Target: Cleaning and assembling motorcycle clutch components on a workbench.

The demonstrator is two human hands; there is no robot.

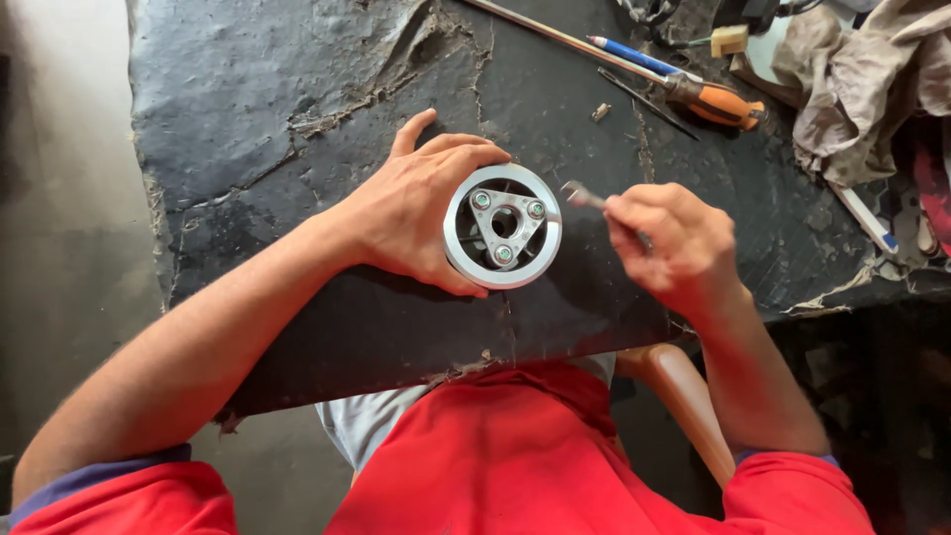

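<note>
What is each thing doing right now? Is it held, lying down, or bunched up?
Left hand: wrapped around the round metal part.
Round metal part: held on the black table, triangular plate with three bolts facing up.
Right hand: closed on the small wrench.
Small wrench: held, open end beside the part's rim.
Orange-handled screwdriver: lying on the table, untouched.
Blue pen: lying flat.
Cloth: crumpled.

Left hand [411,213] grips round metal pulley [502,226] on black bench [297,89]; right hand [669,243] holds small wrench [582,195]
</note>
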